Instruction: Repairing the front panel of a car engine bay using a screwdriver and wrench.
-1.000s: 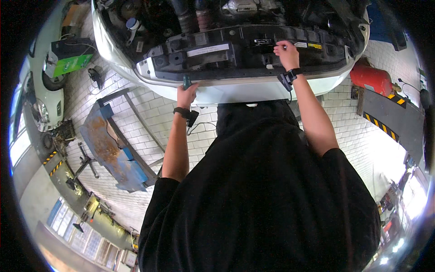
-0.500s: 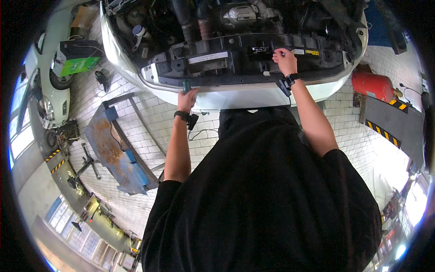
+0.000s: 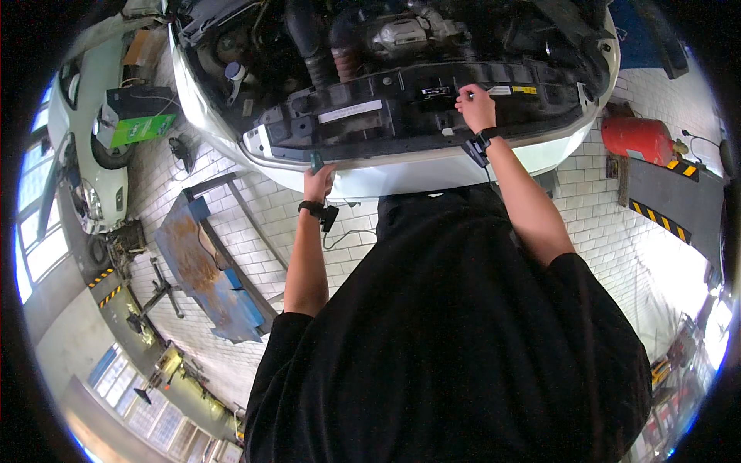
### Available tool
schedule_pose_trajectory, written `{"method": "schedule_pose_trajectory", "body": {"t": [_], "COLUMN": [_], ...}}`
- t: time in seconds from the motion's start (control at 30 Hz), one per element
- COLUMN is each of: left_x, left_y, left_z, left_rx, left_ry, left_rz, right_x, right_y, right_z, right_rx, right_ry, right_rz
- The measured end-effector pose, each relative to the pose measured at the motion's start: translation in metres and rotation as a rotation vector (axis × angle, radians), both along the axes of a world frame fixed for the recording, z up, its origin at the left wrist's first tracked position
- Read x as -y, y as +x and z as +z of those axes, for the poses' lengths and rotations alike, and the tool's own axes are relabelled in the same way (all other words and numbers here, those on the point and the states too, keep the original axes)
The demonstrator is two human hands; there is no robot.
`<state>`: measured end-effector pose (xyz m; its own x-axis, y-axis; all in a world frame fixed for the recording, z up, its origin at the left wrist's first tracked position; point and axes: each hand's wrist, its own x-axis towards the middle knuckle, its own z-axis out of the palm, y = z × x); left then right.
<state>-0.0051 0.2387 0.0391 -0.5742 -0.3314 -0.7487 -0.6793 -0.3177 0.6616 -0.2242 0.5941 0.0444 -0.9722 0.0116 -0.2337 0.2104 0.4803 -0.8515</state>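
A white car's front end stands before me with its engine bay uncovered. Across the front runs a black plastic cover panel [image 3: 417,119], behind the white bumper [image 3: 363,183]. My right hand [image 3: 476,110] is over the panel, just right of the hood latch [image 3: 437,93]. Its fingers are pinched together, and anything between them is too small to name. My left hand [image 3: 317,184] is closed at the bumper's upper edge, left of the middle. A dark green tool handle [image 3: 316,160] sticks up from that hand; the rest of the tool is hidden.
A rusty blue-grey panel [image 3: 189,255] lies on a metal frame at the left. Beyond it are another light-coloured car [image 3: 112,189] and a green-and-black box [image 3: 139,130]. At the right sits a red tank [image 3: 637,139] beside a grey ramp [image 3: 656,189] with striped edges.
The whole view has tilted slightly. Both hands stay at nearly the same places on the car, the right one still pinched near the latch, the left one still around the green handle.
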Motion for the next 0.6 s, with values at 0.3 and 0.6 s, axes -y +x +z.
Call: {"method": "schedule_pose_trajectory", "body": {"t": [0.3,0.6], "left_x": [-0.004,0.000], "left_y": [-0.003,-0.001], "left_z": [0.005,0.003], "left_rx": [-0.046,-0.014], "left_ry": [-0.009,-0.004], "left_rz": [0.005,-0.021], "right_x": [0.010,0.003], "right_y": [0.007,0.012], "right_z": [-0.012,0.029], "right_rx": [-0.178,-0.030], "right_ry": [0.230,0.019], "right_rz": [0.188,0.096]}}
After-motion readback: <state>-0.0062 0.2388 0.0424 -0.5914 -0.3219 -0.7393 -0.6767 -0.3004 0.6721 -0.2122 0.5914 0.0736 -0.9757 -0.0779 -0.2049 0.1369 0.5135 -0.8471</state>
